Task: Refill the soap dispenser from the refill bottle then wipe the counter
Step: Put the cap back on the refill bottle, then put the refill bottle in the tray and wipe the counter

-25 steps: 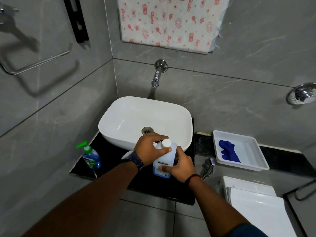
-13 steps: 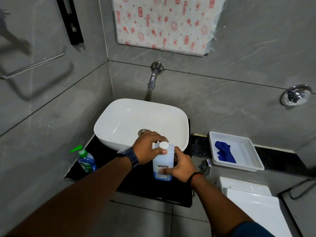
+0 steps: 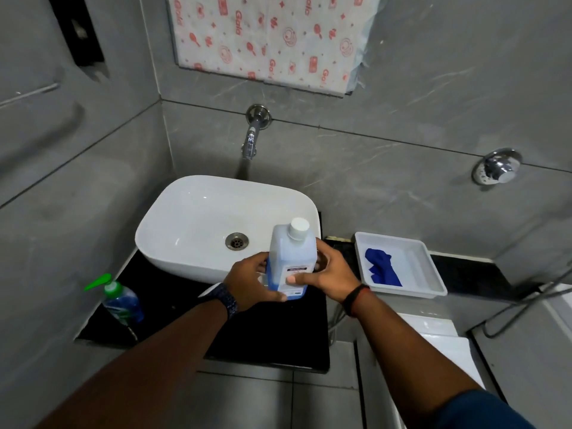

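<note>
The refill bottle [image 3: 291,255], translucent with blue liquid and a white cap, stands upright at the front of the black counter [image 3: 173,308], before the white sink [image 3: 198,218]. My left hand [image 3: 252,281] grips its lower left side. My right hand [image 3: 328,275] wraps its right side, thumb across the label. The cap is on and uncovered. The soap dispenser [image 3: 122,300], blue with a green pump, stands at the counter's left end, apart from both hands. A blue cloth [image 3: 382,267] lies in a white tray [image 3: 433,274] to the right.
A chrome tap [image 3: 252,134] juts from the grey wall above the sink. A round chrome valve [image 3: 495,165] is on the right wall. A white toilet cistern [image 3: 439,339] sits below the tray, with a metal hose beside it.
My left hand has come off the cap and dropped to the bottle's lower side. The white cap now shows fully. The camera has shifted closer.
</note>
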A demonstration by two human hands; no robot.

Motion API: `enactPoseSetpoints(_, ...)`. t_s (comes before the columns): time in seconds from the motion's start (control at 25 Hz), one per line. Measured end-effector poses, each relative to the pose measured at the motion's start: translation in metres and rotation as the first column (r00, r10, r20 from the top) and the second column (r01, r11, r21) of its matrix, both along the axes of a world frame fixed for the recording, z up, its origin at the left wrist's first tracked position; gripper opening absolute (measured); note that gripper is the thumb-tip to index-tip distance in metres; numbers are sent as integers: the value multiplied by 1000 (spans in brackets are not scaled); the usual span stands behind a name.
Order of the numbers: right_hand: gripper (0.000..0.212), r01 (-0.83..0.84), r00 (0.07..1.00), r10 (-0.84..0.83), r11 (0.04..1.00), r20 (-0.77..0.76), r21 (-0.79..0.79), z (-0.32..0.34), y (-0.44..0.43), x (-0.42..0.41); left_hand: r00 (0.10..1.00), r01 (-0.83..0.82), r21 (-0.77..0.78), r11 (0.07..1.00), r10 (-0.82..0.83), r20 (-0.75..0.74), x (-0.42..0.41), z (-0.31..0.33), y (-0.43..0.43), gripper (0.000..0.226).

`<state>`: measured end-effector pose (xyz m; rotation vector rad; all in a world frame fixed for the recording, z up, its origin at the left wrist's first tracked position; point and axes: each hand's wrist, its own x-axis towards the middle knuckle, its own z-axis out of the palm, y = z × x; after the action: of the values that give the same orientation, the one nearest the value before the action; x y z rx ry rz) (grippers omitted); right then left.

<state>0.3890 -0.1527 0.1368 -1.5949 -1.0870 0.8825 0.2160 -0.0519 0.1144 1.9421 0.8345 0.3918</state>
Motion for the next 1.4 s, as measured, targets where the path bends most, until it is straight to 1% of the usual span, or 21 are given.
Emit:
enactPoseSetpoints(0.08, 81, 69, 997, -70, 997, 26, 34, 5, 0, 0, 998, -54, 2, 999, 54, 32, 14, 0, 0, 70)
enactPoseSetpoints(0.16, 90, 206, 967, -213, 976, 139, 65, 10, -2, -2, 997, -45, 63, 997, 41, 60, 32, 3, 0, 70)
enactPoseSetpoints(0.24, 85, 367, 895, -383, 924, 229, 111, 15, -3, 0, 998, -10, 126, 992, 1, 65, 58, 6, 2, 69)
enactPoseSetpoints(0.32, 81, 491, 818, -513, 858, 261, 150, 15, -5, 20, 996, 60, 148, 987, -68, 50, 95, 6, 7, 74)
enactPoseSetpoints(0.4, 82, 566, 752, -588, 808, 297, 164, 10, -10, 55, 987, 149, 151, 977, -157, 45, 140, 3, 5, 86)
enactPoseSetpoints(0.44, 83, 596, 722, -614, 786, 319, 163, 4, -13, 78, 982, 172, 176, 969, -183, 49, 166, -2, 3, 91)
enactPoseSetpoints(0.48, 82, 620, 697, -633, 768, 338, 161, -2, -17, 101, 980, 178, 208, 962, -193, 56, 188, -7, 1, 93)
enactPoseSetpoints(0.56, 78, 654, 660, -660, 740, 360, 158, -19, -21, 153, 985, 142, 275, 951, -164, 59, 235, -20, 1, 89)
enactPoseSetpoints(0.64, 75, 689, 629, -686, 710, 365, 148, -44, -21, 218, 992, 115, 335, 935, -127, 14, 288, -42, 10, 83)
enactPoseSetpoints(0.76, 75, 726, 606, -716, 676, 347, 126, -88, -14, 319, 990, 127, 314, 941, -102, -95, 365, -94, 32, 78)
enactPoseSetpoints(0.84, 76, 742, 597, -726, 662, 341, 109, -119, -7, 373, 983, 120, 295, 948, -71, -170, 402, -131, 44, 84)
enactPoseSetpoints(0.96, 77, 746, 606, -710, 664, 358, 53, -164, 4, 437, 928, 225, 272, 936, -121, -351, 441, -173, 56, 101)
enactPoseSetpoints(1.04, 78, 748, 613, -710, 663, 348, 34, -190, 13, 467, 901, 278, 308, 910, -136, -413, 462, -194, 62, 110)
enactPoseSetpoints(1.12, 79, 746, 620, -703, 666, 348, 16, -211, 17, 486, 880, 322, 336, 885, -148, -452, 477, -212, 66, 115)
enactPoseSetpoints(1.24, 79, 748, 616, -702, 664, 358, 14, -233, 14, 499, 855, 364, 357, 860, -156, -495, 486, -225, 63, 114)
enactPoseSetpoints(1.32, 80, 749, 611, -697, 662, 375, 10, -243, 11, 507, 853, 365, 356, 861, -156, -498, 486, -232, 65, 114)
enactPoseSetpoints(1.4, 84, 765, 610, -720, 644, 331, -9, -248, 9, 514, 853, 361, 330, 872, -167, -494, 486, -239, 69, 114)
